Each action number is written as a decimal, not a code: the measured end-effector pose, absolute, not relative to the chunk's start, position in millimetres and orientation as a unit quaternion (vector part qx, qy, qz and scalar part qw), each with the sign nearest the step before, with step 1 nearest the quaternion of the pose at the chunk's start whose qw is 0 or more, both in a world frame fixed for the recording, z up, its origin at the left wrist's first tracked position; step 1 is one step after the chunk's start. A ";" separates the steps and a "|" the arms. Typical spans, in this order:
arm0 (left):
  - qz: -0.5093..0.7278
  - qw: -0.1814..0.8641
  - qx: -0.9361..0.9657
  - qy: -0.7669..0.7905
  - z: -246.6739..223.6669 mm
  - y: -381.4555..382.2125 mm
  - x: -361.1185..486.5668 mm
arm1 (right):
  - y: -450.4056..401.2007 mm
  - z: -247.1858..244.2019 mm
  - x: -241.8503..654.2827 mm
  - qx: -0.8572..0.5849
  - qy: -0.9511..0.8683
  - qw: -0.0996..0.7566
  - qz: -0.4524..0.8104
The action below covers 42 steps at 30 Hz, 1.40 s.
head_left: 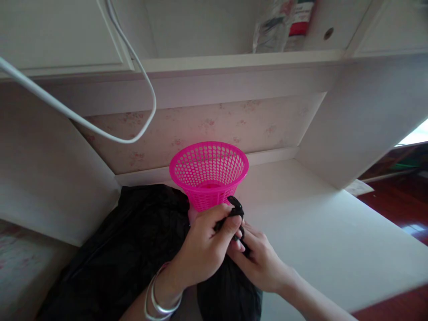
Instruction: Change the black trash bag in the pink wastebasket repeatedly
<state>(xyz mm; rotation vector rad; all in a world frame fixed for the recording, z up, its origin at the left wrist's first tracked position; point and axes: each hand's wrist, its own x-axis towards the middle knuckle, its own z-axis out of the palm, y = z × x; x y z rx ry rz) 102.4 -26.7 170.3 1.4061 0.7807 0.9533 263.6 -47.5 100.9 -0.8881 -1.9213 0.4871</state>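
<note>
Black bag (230, 292) is in the lower middle, its top gathered to a bunch between the two hands. Left hand (203, 243), with silver bangles (154, 296) at the wrist, pinches this bunch between thumb and fingers, probably so that the folds do not come loose. Right hand (259, 258) grips it just beside, which seems to keep it steady; the hands are together.

Around, from the left, a white cable (60, 104) hangs in a loop, well above the hands. Below it spreads black material (143, 223); if it belongs to the same bag, I cannot tell. A pink basket (203, 200) stands upright just beyond the hands and limits the room ahead. More to the right, a red-labelled bottle (300, 24) is up on the shelf (217, 64), out of the way, and a white panel (364, 102) bounds the worktop (310, 232)
</note>
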 end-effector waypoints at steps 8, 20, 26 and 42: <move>0.504 0.598 0.552 0.289 169.9 -21.8 114.3 | -55.0 113.3 284.4 -0.406 -0.778 0.420 0.232; 0.585 0.500 0.432 0.469 120.1 -37.2 42.0 | -35.3 120.6 392.6 -0.551 -0.544 0.501 0.386; 0.529 0.539 0.361 0.547 75.0 -59.6 26.0 | 11.2 120.3 457.7 -0.563 -0.482 0.560 0.370; 0.529 0.537 0.308 0.580 47.1 -75.4 17.5 | 65.3 97.5 487.5 -0.650 -0.490 0.514 0.271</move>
